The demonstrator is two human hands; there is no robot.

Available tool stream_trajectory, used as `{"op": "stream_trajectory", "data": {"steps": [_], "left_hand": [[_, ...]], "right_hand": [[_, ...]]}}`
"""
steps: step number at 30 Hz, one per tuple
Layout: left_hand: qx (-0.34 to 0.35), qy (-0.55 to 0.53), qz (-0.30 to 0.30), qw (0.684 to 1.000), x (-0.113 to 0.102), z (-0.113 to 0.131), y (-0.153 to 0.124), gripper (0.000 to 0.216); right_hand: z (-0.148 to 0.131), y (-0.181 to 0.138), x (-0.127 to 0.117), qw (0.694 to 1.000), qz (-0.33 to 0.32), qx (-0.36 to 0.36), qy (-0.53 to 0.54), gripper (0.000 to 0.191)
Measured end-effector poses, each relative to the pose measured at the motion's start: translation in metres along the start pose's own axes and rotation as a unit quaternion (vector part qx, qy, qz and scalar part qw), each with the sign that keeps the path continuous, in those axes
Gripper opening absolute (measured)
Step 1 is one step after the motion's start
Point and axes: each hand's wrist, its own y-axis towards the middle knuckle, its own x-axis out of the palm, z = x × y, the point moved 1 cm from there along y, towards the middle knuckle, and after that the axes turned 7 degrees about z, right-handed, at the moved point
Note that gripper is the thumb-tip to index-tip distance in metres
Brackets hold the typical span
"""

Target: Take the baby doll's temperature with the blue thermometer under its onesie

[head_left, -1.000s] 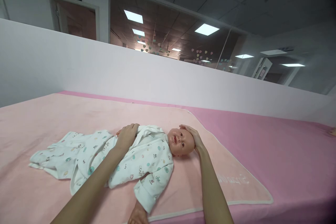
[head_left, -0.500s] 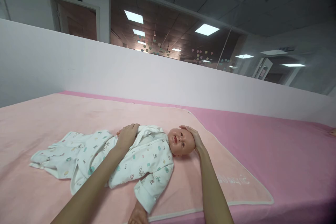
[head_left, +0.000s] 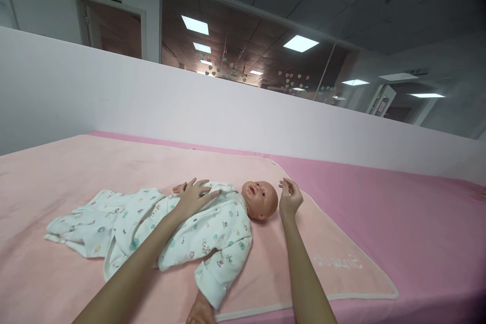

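A baby doll (head_left: 261,199) lies on its back across a pale pink blanket (head_left: 281,268), head to the right. It wears a white printed outfit (head_left: 224,228) with small coloured figures; one doll hand pokes out of the near sleeve. My left hand (head_left: 193,198) rests on the doll's chest and belly, fingers spread over the cloth. Just right of the doll's head, my right hand (head_left: 290,197) is raised with its fingers curled and apart from the head. Nothing shows between those fingers.
Under the blanket is a darker pink sheet (head_left: 357,202). A low white partition (head_left: 228,111) runs along the far side of the surface. Beyond it are a window with heart stickers, ceiling lights and a doorway (head_left: 114,28).
My right hand has come off the doll's head and curled its fingers. The head has turned to face more upward. My left hand has shifted slightly right, its fingers spreading.
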Motion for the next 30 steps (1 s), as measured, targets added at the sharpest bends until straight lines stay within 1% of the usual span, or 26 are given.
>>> {"op": "stream_trajectory", "data": {"steps": [1,2,3,4,5,7,8,9,10,11,13,15,16,18,19,21,24,25,26,28,30], "left_hand": [[0.006,0.003,0.006,1.0,0.001,-0.001,0.0,0.036],[0.007,0.001,0.011,1.0,0.002,-0.002,0.0,0.035],[0.002,-0.007,0.017,1.0,0.002,-0.003,0.001,0.034],[-0.006,-0.019,0.02,1.0,0.002,-0.004,0.001,0.033],[-0.016,-0.032,0.023,0.999,0.003,-0.005,0.002,0.032],[-0.032,-0.058,0.032,0.997,0.003,-0.006,0.004,0.032],[-0.037,-0.068,0.037,0.996,0.003,-0.007,0.005,0.032],[-0.041,-0.077,0.043,0.995,0.003,-0.008,0.005,0.032],[-0.043,-0.084,0.048,0.994,0.004,-0.008,0.006,0.032],[-0.044,-0.088,0.051,0.994,0.005,-0.009,0.007,0.031],[-0.044,-0.091,0.051,0.994,0.006,-0.01,0.008,0.031],[-0.043,-0.093,0.049,0.994,0.006,-0.011,0.008,0.03],[-0.042,-0.094,0.048,0.994,0.006,-0.01,0.008,0.03],[-0.037,-0.094,0.046,0.994,0.005,-0.009,0.007,0.029],[-0.034,-0.092,0.044,0.994,0.004,-0.008,0.006,0.029],[-0.027,-0.084,0.041,0.995,0.003,-0.005,0.004,0.029],[-0.014,-0.074,0.045,0.996,0.002,-0.001,0.002,0.029],[-0.001,-0.078,0.037,0.996,0.002,0.001,0.001,0.028],[0.02,-0.09,0.017,0.996,0.001,0.003,0.0,0.027],[0.077,-0.133,-0.055,0.987,0.0,0.01,-0.003,0.027],[0.11,-0.198,-0.135,0.965,-0.002,0.016,-0.007,0.029]], "right_hand": [[-0.008,-0.004,-0.001,0.994,0.035,-0.097,-0.046,0.02],[-0.017,-0.01,0.001,0.975,0.052,-0.196,-0.086,0.017],[-0.027,-0.019,0.004,0.95,0.049,-0.287,-0.113,0.014],[-0.037,-0.03,0.008,0.923,0.025,-0.363,-0.125,0.012],[-0.048,-0.043,0.015,0.899,-0.013,-0.419,-0.128,0.01],[-0.066,-0.072,0.031,0.858,-0.115,-0.485,-0.127,0.012],[-0.072,-0.085,0.04,0.839,-0.19,-0.492,-0.134,0.017],[-0.077,-0.097,0.048,0.826,-0.258,-0.48,-0.148,0.021],[-0.079,-0.106,0.054,0.826,-0.302,-0.45,-0.156,0.023],[-0.079,-0.112,0.059,0.834,-0.336,-0.408,-0.159,0.023],[-0.076,-0.115,0.065,0.866,-0.366,-0.309,-0.145,0.02],[-0.072,-0.113,0.066,0.888,-0.381,-0.228,-0.115,0.017],[-0.07,-0.111,0.066,0.892,-0.389,-0.207,-0.1,0.017],[-0.07,-0.109,0.064,0.894,-0.396,-0.197,-0.074,0.019],[-0.07,-0.108,0.062,0.897,-0.387,-0.203,-0.062,0.021],[-0.07,-0.105,0.057,0.918,-0.335,-0.21,-0.035,0.022],[-0.066,-0.098,0.047,0.96,-0.215,-0.18,0.013,0.021],[-0.065,-0.095,0.044,0.97,-0.179,-0.163,0.029,0.021],[-0.064,-0.093,0.041,0.977,-0.148,-0.145,0.045,0.021],[-0.066,-0.089,0.038,0.987,-0.094,-0.105,0.075,0.022],[-0.072,-0.09,0.038,0.99,-0.071,-0.054,0.108,0.022]]}}
